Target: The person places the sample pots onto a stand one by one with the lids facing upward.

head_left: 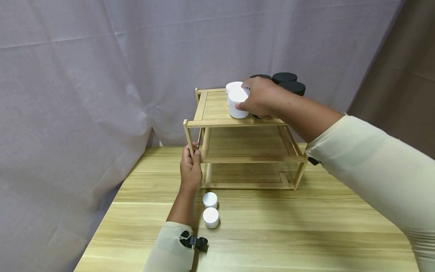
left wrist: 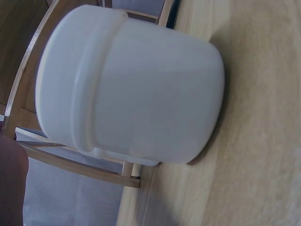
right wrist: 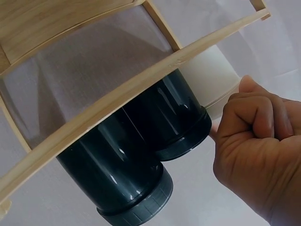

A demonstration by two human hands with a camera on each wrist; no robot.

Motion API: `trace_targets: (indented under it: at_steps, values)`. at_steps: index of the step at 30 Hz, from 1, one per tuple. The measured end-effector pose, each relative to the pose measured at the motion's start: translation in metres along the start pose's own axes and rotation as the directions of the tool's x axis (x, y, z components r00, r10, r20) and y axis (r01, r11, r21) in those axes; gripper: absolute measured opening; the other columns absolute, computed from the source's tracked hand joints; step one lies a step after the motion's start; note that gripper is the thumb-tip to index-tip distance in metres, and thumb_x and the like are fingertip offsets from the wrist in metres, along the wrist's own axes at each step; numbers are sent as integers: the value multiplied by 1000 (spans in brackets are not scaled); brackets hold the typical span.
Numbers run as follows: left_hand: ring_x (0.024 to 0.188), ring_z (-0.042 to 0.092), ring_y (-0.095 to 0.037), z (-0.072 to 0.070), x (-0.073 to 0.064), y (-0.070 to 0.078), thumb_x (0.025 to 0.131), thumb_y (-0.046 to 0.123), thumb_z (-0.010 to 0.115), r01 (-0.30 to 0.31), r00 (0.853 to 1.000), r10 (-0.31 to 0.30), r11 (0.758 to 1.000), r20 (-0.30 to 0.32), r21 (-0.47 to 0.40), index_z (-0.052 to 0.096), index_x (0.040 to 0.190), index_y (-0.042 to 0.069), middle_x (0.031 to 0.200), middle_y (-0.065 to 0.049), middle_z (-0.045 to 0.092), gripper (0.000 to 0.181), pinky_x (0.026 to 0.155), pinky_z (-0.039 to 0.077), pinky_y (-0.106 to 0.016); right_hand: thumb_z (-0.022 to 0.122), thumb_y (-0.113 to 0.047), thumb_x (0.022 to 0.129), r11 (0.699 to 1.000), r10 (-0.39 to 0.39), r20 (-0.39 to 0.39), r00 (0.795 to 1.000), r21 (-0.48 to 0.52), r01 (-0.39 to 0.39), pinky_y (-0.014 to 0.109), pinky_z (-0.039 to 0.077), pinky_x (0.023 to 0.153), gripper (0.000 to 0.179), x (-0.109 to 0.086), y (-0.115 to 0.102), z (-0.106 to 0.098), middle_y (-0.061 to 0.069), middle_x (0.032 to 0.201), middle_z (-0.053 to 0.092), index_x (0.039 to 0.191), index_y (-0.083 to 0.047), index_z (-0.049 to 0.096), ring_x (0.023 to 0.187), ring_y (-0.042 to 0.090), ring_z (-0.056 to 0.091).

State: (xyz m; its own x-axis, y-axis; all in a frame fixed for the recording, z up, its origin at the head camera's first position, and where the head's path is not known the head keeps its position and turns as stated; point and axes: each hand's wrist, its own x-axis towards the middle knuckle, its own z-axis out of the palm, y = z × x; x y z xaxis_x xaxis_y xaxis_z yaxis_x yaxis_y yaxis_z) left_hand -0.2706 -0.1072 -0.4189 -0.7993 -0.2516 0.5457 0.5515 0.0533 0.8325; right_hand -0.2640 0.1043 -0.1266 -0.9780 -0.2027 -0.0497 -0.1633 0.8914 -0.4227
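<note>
My right hand (head_left: pixel 263 97) pinches a white lidded jar (head_left: pixel 238 108) between thumb and fingers, at the front of the wooden rack's top shelf (head_left: pixel 215 109). Right behind it stands a second white jar (head_left: pixel 232 85), partly hidden. Around the rack's front left post (head_left: pixel 188 138) my left hand (head_left: pixel 191 170) has its fingers and thumb. In the right wrist view, the right hand (right wrist: pixel 258 134) is beside the white jar (right wrist: pixel 209 77), and two black jars (right wrist: pixel 117 165) stand nearer that camera.
Several black-lidded jars (head_left: pixel 293 88) occupy the top shelf's right side. Two white jars (head_left: pixel 211 218) stand on the table near my left forearm; one white jar (left wrist: pixel 155 89) fills much of the left wrist view. Behind the rack hangs a grey curtain (head_left: pixel 170 56).
</note>
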Motion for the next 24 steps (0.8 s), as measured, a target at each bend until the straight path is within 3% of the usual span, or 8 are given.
trace_targets:
  at_steps: [6, 13, 19, 24]
  values:
    - [81, 50, -10, 0, 0, -1, 114, 3, 48, -3, 1000, 3, 1000, -1, -3, 53, 140, -10, 93, -11, 53, 30, 75, 45, -21, 68, -37, 108, 1000, -11, 3, 1000, -22, 11, 53, 42, 122, 82, 2, 1, 2, 24, 170, 41, 173, -8, 27, 142, 37, 48]
    - [81, 50, -10, 1, 0, -2, 114, 4, 49, -15, 1000, 15, 1000, 2, 3, 52, 140, -10, 94, -6, 53, 30, 74, 46, -22, 66, -38, 109, 1000, -2, 16, 1000, -28, 3, 48, 49, 111, 81, 5, 2, 2, 24, 169, 43, 173, -9, 26, 136, 37, 52]
    - [81, 49, -9, 1, 0, -3, 115, 6, 50, -23, 1000, 23, 1000, 19, 10, 51, 141, -11, 95, -2, 52, 32, 75, 46, -28, 64, -39, 110, 997, -14, 14, 1000, -79, 15, 53, 43, 123, 82, 6, 3, 1, 25, 173, 37, 174, -6, 24, 144, 38, 48]
    - [79, 49, -8, 2, 0, -4, 114, 6, 50, -24, 1000, 24, 1000, 18, 13, 51, 141, -11, 93, -1, 51, 32, 73, 44, -21, 65, -36, 110, 995, -33, 9, 999, -91, 34, 54, 42, 124, 81, 7, 5, 2, 26, 171, 38, 173, -5, 24, 143, 39, 49]
